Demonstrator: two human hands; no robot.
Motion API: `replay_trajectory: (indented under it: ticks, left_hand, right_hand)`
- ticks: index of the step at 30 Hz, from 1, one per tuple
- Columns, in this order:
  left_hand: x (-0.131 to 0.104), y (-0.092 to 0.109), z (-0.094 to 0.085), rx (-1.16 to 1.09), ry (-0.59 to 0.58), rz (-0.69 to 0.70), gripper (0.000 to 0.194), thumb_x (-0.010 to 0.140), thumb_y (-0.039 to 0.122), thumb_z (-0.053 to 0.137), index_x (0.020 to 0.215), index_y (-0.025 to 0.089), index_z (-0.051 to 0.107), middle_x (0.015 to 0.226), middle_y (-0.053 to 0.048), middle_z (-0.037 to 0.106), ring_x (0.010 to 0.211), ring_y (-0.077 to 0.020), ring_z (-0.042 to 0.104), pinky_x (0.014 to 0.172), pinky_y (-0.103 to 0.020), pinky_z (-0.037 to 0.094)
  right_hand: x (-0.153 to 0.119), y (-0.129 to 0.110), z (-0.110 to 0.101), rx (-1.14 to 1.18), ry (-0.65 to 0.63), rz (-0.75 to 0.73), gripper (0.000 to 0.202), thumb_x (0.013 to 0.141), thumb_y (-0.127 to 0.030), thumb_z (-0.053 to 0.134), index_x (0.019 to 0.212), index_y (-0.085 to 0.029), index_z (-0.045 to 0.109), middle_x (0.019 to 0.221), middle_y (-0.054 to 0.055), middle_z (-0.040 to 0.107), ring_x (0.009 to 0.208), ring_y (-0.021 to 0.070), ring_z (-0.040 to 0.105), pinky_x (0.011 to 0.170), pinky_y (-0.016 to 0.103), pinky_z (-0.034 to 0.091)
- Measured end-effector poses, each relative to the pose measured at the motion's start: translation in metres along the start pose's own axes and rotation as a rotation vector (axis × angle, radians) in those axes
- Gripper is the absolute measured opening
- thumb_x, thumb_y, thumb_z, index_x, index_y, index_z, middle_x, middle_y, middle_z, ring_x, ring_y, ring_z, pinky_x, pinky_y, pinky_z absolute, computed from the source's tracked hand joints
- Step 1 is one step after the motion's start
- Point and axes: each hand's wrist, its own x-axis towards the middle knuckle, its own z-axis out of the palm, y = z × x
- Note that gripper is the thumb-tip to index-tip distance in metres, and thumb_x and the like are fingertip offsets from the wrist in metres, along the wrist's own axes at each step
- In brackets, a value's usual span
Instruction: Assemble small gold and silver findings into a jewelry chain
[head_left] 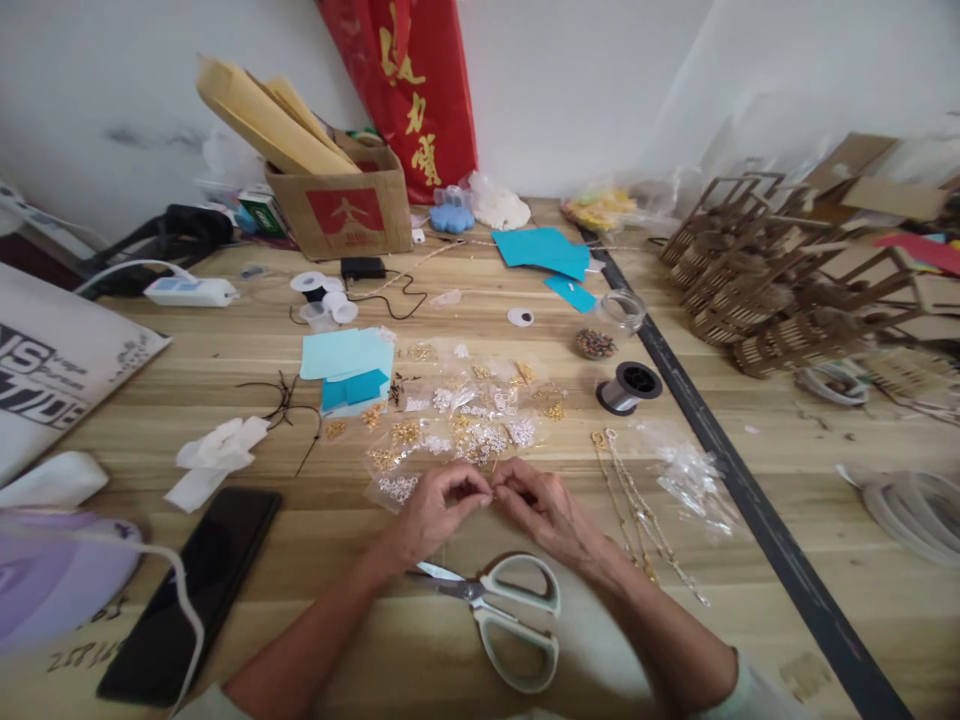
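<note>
My left hand (448,505) and my right hand (541,503) meet fingertip to fingertip over the table, both pinched closed. Whatever sits between the fingertips is too small to make out. Just beyond them lie several clear bags of gold and silver beads (480,437). Scissors (480,592) with pale handles rest on the wood below my hands, blades pointing left. To the right of my right hand are gold and silver chains (637,510), laid out lengthwise. A spool of thin wire (628,388) stands behind the chains.
A black phone (191,590) and crumpled white tissue (217,455) lie at left. Blue card pieces (349,365) sit behind the bead bags. A cardboard box (341,205) and red bag (420,95) stand at the back. Wooden basket-like frames (780,290) crowd the right, past a black strip (705,420).
</note>
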Motion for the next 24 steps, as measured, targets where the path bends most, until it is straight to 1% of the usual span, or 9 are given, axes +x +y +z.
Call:
replay_trajectory:
  ticks: [2,4,6,8,11,15,18,21,24]
  left_hand:
    - [0.0005,-0.0006,-0.0018,-0.090,-0.045,-0.048,0.010,0.080,0.024,0.062,0.076,0.014,0.062,0.077,-0.003,0.061,0.074,-0.0156,0.056,0.070,-0.026,0.043]
    - [0.0003,-0.0003,-0.0026,-0.142,-0.078,-0.060,0.012,0.079,0.025,0.063,0.076,0.014,0.062,0.080,-0.004,0.061,0.078,-0.0165,0.056,0.073,-0.027,0.043]
    - [-0.0006,0.0008,-0.0025,-0.154,-0.081,-0.050,0.012,0.079,0.025,0.064,0.075,0.014,0.062,0.085,-0.006,0.062,0.082,-0.0175,0.057,0.077,-0.028,0.043]
    - [-0.0016,0.0022,-0.0018,-0.139,-0.067,-0.042,0.011,0.079,0.024,0.063,0.074,0.014,0.062,0.086,-0.006,0.063,0.083,-0.0178,0.058,0.077,-0.028,0.043]
    - [-0.0023,0.0042,-0.0009,-0.088,-0.037,-0.051,0.011,0.078,0.023,0.062,0.073,0.013,0.062,0.080,-0.006,0.063,0.077,-0.0169,0.057,0.072,-0.027,0.043]
    - [-0.0016,0.0068,-0.0010,-0.034,-0.022,-0.098,0.012,0.077,0.024,0.061,0.072,0.013,0.062,0.070,-0.003,0.060,0.067,-0.0141,0.054,0.063,-0.025,0.041]
    - [-0.0014,0.0069,-0.0011,-0.035,-0.019,-0.119,0.012,0.076,0.024,0.061,0.071,0.013,0.061,0.069,-0.002,0.059,0.065,-0.0126,0.052,0.061,-0.023,0.040]
    - [-0.0016,0.0033,-0.0014,-0.065,-0.014,-0.139,0.011,0.077,0.024,0.061,0.072,0.014,0.060,0.067,0.000,0.056,0.063,-0.0112,0.050,0.059,-0.022,0.039]
    - [-0.0015,-0.0009,-0.0027,-0.115,-0.020,-0.157,0.013,0.078,0.025,0.061,0.074,0.014,0.060,0.064,0.001,0.055,0.061,-0.0106,0.050,0.059,-0.022,0.040]
  right_hand:
    - [-0.0006,-0.0017,-0.0006,0.026,-0.008,0.010,0.013,0.094,-0.027,0.045,0.088,-0.018,0.052,0.061,-0.006,0.043,0.054,0.0094,0.035,0.049,0.021,0.025]
    - [-0.0012,-0.0026,-0.0009,0.043,-0.011,0.011,0.013,0.094,-0.028,0.046,0.087,-0.018,0.052,0.061,-0.006,0.042,0.053,0.0092,0.034,0.049,0.021,0.025]
    - [-0.0016,-0.0029,-0.0009,0.040,-0.010,0.008,0.014,0.094,-0.028,0.046,0.086,-0.018,0.052,0.062,-0.005,0.043,0.054,0.0092,0.034,0.048,0.021,0.024]
    - [-0.0017,-0.0029,-0.0006,0.017,-0.010,0.001,0.014,0.094,-0.028,0.046,0.087,-0.018,0.052,0.063,-0.005,0.045,0.054,0.0091,0.035,0.048,0.021,0.025]
    - [-0.0018,-0.0037,-0.0001,-0.027,-0.007,-0.030,0.012,0.094,-0.025,0.045,0.088,-0.018,0.052,0.065,-0.004,0.048,0.055,0.0091,0.038,0.050,0.020,0.027]
    - [-0.0023,-0.0067,-0.0002,-0.091,-0.006,-0.080,0.008,0.094,-0.019,0.045,0.090,-0.018,0.052,0.070,-0.002,0.053,0.058,0.0094,0.045,0.055,0.020,0.032]
    - [-0.0028,-0.0084,-0.0008,-0.126,-0.010,-0.102,0.008,0.094,-0.018,0.045,0.092,-0.017,0.053,0.074,-0.001,0.057,0.062,0.0104,0.050,0.059,0.020,0.035]
    - [-0.0029,-0.0087,-0.0018,-0.135,-0.008,-0.113,0.010,0.094,-0.018,0.045,0.093,-0.018,0.056,0.074,-0.001,0.058,0.060,0.0100,0.050,0.058,0.020,0.036]
    - [-0.0026,-0.0077,-0.0037,-0.137,-0.008,-0.117,0.013,0.095,-0.021,0.045,0.097,-0.018,0.058,0.069,-0.002,0.057,0.056,0.0090,0.047,0.054,0.020,0.034]
